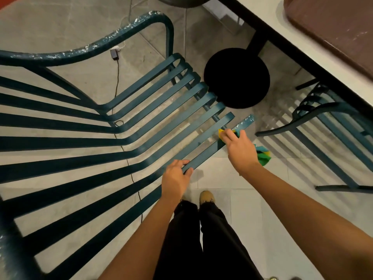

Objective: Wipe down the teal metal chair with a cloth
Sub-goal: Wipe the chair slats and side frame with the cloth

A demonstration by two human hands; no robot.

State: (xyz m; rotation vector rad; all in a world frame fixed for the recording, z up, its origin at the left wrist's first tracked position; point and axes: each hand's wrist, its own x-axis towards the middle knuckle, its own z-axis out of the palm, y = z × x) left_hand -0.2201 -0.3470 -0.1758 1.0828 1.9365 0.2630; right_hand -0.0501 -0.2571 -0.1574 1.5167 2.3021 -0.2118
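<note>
Right hand (pixel 240 148), cloth (pixel 263 155), chipped teal chair (pixel 161 110)

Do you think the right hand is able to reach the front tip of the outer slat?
Probably yes: the right hand and cloth rest on that slat, with nothing between them and the tip.

Right hand (pixel 240 147) presses cloth (pixel 263 155) on chair (pixel 141 118) slat; left hand (pixel 175 176) grips slat.

Grey floor tiles (pixel 60 27) lie beneath me, striped with slat shadows. At my upper right, a white table (pixel 272 13) on a round black pedestal base (pixel 237 77) carries a brown tray (pixel 333 27). A second chair (pixel 327 107) sits tucked under the table, and a thin black cable (pixel 116 81) crosses the floor.
</note>
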